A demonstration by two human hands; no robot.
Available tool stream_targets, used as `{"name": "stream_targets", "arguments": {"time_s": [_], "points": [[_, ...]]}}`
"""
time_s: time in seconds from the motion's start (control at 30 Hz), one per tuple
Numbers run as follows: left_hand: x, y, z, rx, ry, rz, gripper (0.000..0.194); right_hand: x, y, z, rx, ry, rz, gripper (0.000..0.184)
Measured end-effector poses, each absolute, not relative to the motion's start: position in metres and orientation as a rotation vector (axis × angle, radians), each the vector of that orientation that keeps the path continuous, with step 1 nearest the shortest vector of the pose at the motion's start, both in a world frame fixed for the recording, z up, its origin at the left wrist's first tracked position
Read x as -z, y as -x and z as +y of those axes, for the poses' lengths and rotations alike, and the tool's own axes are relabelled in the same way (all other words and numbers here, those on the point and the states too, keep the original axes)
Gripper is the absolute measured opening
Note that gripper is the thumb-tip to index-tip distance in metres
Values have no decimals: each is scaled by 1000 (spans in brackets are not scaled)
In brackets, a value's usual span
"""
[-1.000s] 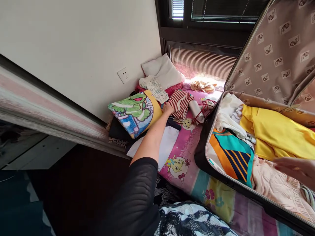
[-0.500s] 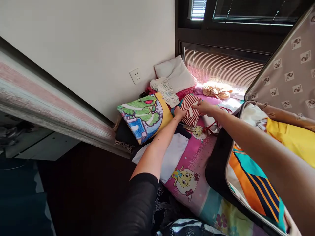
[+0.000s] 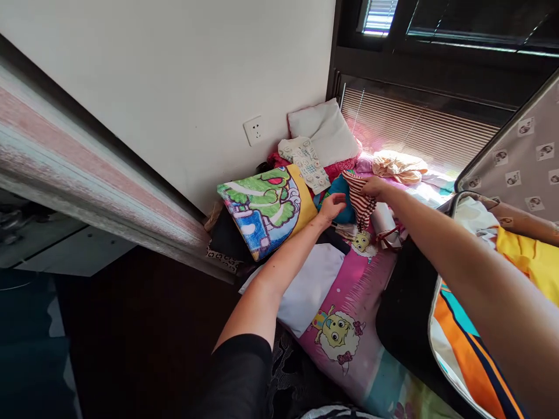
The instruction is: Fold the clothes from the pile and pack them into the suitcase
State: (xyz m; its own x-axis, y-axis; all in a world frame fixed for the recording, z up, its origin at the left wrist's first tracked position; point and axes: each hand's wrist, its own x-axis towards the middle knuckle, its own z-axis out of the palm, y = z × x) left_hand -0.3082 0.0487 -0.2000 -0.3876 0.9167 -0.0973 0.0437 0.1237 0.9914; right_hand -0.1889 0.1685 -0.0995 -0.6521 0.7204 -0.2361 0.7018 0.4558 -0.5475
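Observation:
My right hand (image 3: 374, 188) is closed on the edge of a red-and-white striped cloth (image 3: 361, 201), which hangs partly lifted from it. Under and left of the cloth, a teal-blue fabric item (image 3: 344, 210) shows. My left hand (image 3: 332, 210) is beside that blue item with its fingers apart, holding nothing; whether it touches the item I cannot tell. Left of it lies a folded towel (image 3: 266, 209) with a green cartoon figure and a yellow edge. A small cream patterned garment (image 3: 305, 160) rests just behind. Right of the striped cloth lies a whitish rolled item (image 3: 384, 224) with a red cord.
An open suitcase (image 3: 408, 302) holding folded clothes stands at the right, its lined lid (image 3: 519, 163) raised. A white pillow (image 3: 323, 131) leans against the wall. Beige cloth (image 3: 399, 167) lies by the window blinds. White fabric (image 3: 310, 279) covers part of the pink cartoon bedding (image 3: 340, 326).
My left hand has let go of the striped cloth and opened. My right hand has pulled the cloth to the right, uncovering the blue item. The view has shifted slightly.

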Motion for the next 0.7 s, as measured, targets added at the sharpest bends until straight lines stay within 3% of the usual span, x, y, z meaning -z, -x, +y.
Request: {"name": "stream_targets", "arguments": {"time_s": [0.07,0.17,0.3,0.4,0.5,0.63,0.7], "points": [[183,323,56,-1400,-1117,1775,70,62,178,168,-1055,1255,-2621,67],[141,342,57,-1421,-1456,1876,90,-2,154,151,-1252,1202,-2555,59],[74,356,36,-1304,-1691,1557,93,-74,103,109,-1724,1124,-2289,58],[38,348,23,-1092,-1824,1276,101,-107,52,80,-1746,1156,-2131,37],[14,304,11,-902,-1886,983,92,-130,-2,47,-1650,1336,-1960,17],[-10,203,-6,-728,-1918,779,86,-158,-75,1,-1570,1615,-1756,15],[-19,154,-7,-628,-1956,726,71,-168,-117,-11,-1547,1680,-1741,16]]}}
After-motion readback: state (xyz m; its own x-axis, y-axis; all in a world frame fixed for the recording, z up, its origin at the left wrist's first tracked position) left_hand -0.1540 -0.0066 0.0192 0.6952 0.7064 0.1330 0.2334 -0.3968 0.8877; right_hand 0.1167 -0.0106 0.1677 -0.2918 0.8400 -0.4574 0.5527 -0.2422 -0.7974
